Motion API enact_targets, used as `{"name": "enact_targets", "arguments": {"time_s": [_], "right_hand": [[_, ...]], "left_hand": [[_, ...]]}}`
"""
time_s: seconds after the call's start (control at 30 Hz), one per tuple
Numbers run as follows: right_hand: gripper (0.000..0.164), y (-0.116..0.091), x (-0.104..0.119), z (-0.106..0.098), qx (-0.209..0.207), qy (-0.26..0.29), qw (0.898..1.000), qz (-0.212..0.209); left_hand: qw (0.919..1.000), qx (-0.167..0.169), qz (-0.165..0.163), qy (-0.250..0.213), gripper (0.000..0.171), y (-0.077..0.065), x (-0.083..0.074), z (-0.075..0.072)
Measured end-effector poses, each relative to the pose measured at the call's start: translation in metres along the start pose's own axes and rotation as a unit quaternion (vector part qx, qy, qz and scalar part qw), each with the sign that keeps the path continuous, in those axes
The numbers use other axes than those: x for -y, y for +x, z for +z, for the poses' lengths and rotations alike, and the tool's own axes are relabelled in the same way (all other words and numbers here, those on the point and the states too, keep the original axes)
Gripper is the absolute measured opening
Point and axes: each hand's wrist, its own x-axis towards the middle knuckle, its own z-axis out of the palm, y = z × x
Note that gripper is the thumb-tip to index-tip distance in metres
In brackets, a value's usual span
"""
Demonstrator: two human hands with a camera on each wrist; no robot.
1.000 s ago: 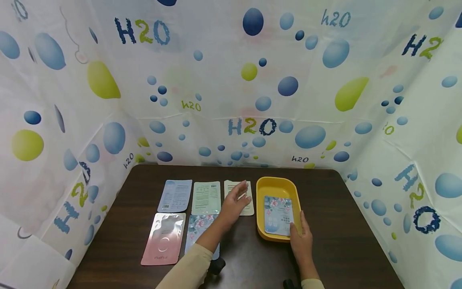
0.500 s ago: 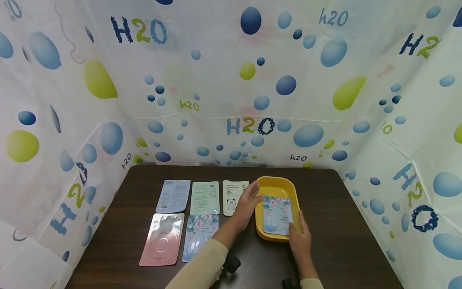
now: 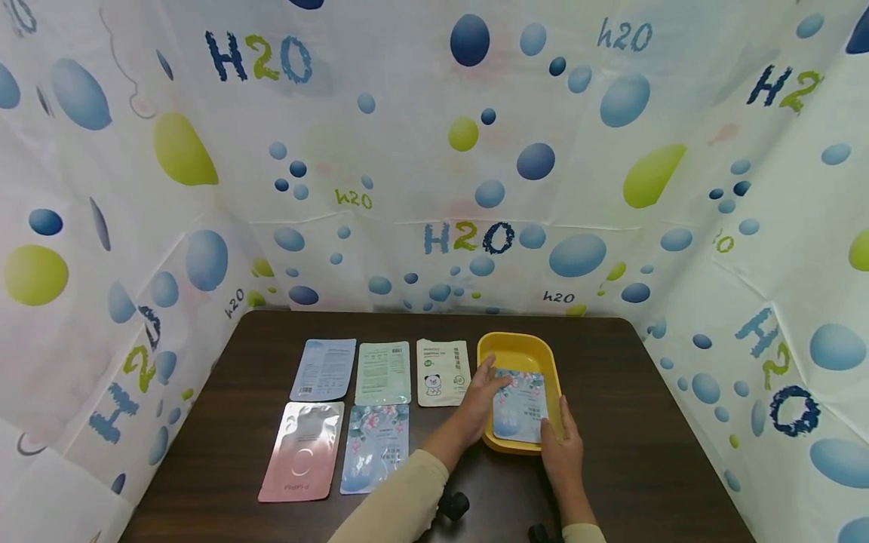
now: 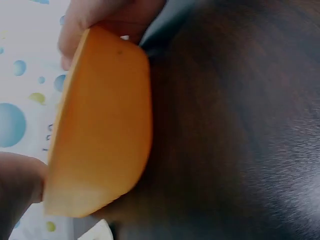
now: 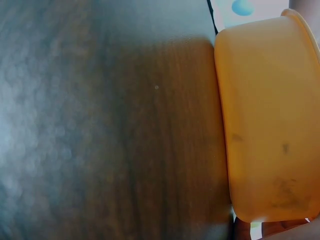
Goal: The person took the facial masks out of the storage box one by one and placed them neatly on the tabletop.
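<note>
A yellow plastic tub (image 3: 517, 343) stands on the dark table with a blue floral sachet (image 3: 519, 407) lying flat in it. My right hand (image 3: 562, 452) grips the tub's right rim, thumb inside and fingers along the outer wall. Over the left rim reaches my left hand (image 3: 478, 400), its fingers extended and its thumb above the sachet's upper left corner. In the left wrist view, the left thumb (image 4: 22, 185) is right at the rim, and the tub's near wall (image 4: 105, 125) fills the middle. The tub's wall (image 5: 270, 120) also shows in the right wrist view.
Left of the tub lie several flat sachets: a cream one (image 3: 434, 362) with a bear, a green one (image 3: 382, 373), a pale blue one (image 3: 323, 369), a pink one (image 3: 302, 452) and a blue floral one (image 3: 375, 449). A printed curtain (image 3: 407, 151) surrounds the table (image 3: 645, 452).
My left hand has moved right, from above the cream sachet to the tub's left rim. The cream sachet is now uncovered. My right hand has stayed at the tub.
</note>
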Motion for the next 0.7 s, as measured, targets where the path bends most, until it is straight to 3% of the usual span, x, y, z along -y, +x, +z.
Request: {"name": "enact_targets", "arguments": {"time_s": [0.2,0.4,0.57,0.7], "right_hand": [[0.070,0.002,-0.001,0.001,0.003,0.006,1.000,-0.001],[0.070,0.001,0.000,0.001,0.005,0.006,1.000,0.007],[0.070,0.000,0.000,0.001,-0.003,0.003,1.000,-0.004],[0.069,0.000,-0.001,0.001,-0.009,-0.002,1.000,-0.012]], "left_hand": [[0.9999,-0.004,-0.012,0.006,0.080,0.003,0.005,0.003],[0.9976,0.015,-0.065,-0.018,0.082,0.009,0.004,0.005],[0.9955,0.024,-0.091,-0.008,0.076,0.010,0.003,0.004],[0.9940,0.045,-0.094,-0.033,0.070,0.011,0.003,0.001]]}}
